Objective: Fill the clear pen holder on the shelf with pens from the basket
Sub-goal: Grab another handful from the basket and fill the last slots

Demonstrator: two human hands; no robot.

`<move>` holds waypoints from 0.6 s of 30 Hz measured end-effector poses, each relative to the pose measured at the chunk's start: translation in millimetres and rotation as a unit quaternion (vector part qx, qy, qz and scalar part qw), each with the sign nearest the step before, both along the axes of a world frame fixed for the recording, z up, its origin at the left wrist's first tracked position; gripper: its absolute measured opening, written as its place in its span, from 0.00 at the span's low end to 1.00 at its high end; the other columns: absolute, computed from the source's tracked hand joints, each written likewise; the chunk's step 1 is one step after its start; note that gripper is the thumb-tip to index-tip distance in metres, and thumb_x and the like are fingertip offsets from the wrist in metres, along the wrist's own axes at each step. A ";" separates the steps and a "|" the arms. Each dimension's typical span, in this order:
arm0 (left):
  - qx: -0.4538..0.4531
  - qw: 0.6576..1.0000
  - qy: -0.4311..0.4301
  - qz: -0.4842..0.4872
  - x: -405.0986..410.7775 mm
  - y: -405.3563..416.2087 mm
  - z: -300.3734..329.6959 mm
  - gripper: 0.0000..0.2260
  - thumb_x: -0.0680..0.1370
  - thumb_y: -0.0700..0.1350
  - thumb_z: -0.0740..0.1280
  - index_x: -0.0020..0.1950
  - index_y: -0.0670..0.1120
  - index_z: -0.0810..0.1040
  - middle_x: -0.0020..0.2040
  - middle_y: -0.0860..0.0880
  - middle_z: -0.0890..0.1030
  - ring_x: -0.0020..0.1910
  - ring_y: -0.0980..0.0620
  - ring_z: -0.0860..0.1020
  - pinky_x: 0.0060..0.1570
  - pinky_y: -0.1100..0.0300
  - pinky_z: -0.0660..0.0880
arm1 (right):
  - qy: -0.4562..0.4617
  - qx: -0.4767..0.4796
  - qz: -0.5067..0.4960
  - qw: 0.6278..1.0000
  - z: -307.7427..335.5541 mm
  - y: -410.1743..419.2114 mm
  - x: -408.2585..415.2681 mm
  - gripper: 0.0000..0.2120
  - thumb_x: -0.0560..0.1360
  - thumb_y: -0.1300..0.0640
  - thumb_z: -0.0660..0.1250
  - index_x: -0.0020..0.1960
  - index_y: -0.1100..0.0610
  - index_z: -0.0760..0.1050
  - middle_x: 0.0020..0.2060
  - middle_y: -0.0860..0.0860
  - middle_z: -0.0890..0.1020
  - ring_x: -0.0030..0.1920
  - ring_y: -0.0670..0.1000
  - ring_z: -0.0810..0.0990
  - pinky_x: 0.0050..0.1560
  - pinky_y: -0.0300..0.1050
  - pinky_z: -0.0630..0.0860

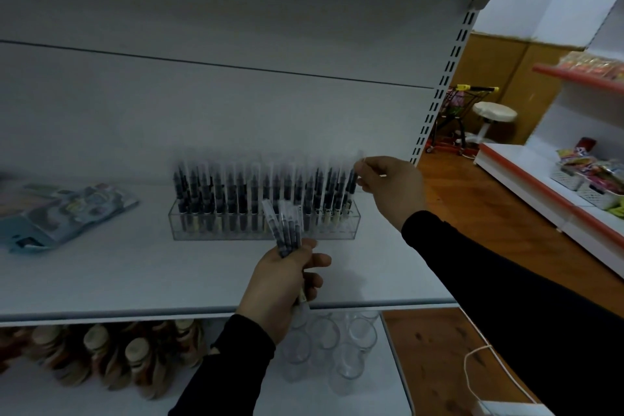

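Two black sleeves reach in from the near edge, one from the bottom centre and one from the right, both cut off by the frame.

Past them a white shelf (101, 277) runs across the scene, with a grey back panel behind it and a perforated upright post (439, 91) at its right end. On the shelf, centre and toward the back, stands the clear pen holder (216, 234), a long transparent box packed with upright dark pens (236, 192) with clear caps; the cap tips blur into the panel, so their count is unclear. At the far left of the shelf lies a blue-grey packet (50, 213), blurred and partly cut off.

The left hand (283, 284) is near and central, fingers curled round a bundle of pens (285, 230) that fans up in front of the holder's middle; their lower ends are hidden in the palm. The right hand (391, 186) is above the holder's right end, thumb and fingertips pinching the clear top of one pen (352, 179) that stands in the last row; whether its tip is seated in the holder is hard to tell.

Below, on a lower shelf, blurred brown bottles (111, 358) stand at left and clear glasses (324, 334) at right, partly hidden by the left wrist. Far right, another shelving unit with red edges (540, 182) holds blurred colourful goods, and a white stool (493, 113) stands on the wooden floor. No basket can be made out.
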State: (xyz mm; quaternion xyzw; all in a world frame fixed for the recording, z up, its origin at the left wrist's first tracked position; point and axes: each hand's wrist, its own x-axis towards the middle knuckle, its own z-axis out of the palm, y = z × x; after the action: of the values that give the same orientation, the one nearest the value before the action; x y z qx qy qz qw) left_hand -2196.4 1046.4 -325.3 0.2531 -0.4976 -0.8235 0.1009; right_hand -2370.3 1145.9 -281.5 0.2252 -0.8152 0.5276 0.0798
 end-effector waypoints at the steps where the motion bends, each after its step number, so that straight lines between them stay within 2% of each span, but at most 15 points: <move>1: -0.001 1.000 0.000 0.000 0.1 0.0 -0.2 0.10 0.82 0.41 0.59 0.59 0.40 0.75 0.39 0.45 0.83 0.27 0.52 0.72 0.27 0.61 0.69 | -0.001 0.007 -0.001 1.000 -1.4 -0.9 0.3 0.12 0.78 0.51 0.68 0.54 0.58 0.82 0.40 0.48 0.83 0.44 0.50 0.84 0.54 0.51 0.81; 9: -0.023 1.000 0.002 0.000 0.8 -0.5 -0.4 0.10 0.81 0.41 0.60 0.59 0.40 0.76 0.38 0.47 0.83 0.27 0.52 0.72 0.27 0.61 0.69 | -0.002 0.017 -0.007 1.000 -1.0 -4.5 0.8 0.11 0.78 0.53 0.67 0.50 0.60 0.83 0.41 0.54 0.85 0.44 0.53 0.84 0.54 0.51 0.81; 15: -0.043 0.999 0.000 -0.006 1.5 -0.1 -1.2 0.09 0.81 0.41 0.60 0.58 0.41 0.76 0.39 0.47 0.83 0.28 0.53 0.73 0.27 0.61 0.70 | -0.007 0.010 -0.014 1.000 -6.1 -2.9 -0.9 0.08 0.78 0.52 0.67 0.45 0.55 0.82 0.40 0.53 0.85 0.43 0.53 0.84 0.53 0.53 0.81; 18: -0.047 0.999 -0.001 -0.009 2.0 0.5 -0.4 0.09 0.81 0.41 0.59 0.58 0.41 0.76 0.38 0.47 0.83 0.27 0.52 0.72 0.27 0.61 0.70 | 0.001 0.023 -0.017 1.000 -5.9 -2.4 -1.6 0.10 0.78 0.52 0.67 0.47 0.58 0.82 0.40 0.54 0.85 0.43 0.53 0.84 0.53 0.53 0.81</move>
State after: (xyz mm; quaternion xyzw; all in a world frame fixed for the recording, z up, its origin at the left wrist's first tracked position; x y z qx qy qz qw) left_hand -2194.4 1046.9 -325.7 0.2442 -0.5380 -0.7999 0.1052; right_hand -2371.9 1143.4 -287.4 0.2134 -0.8308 0.5070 0.0847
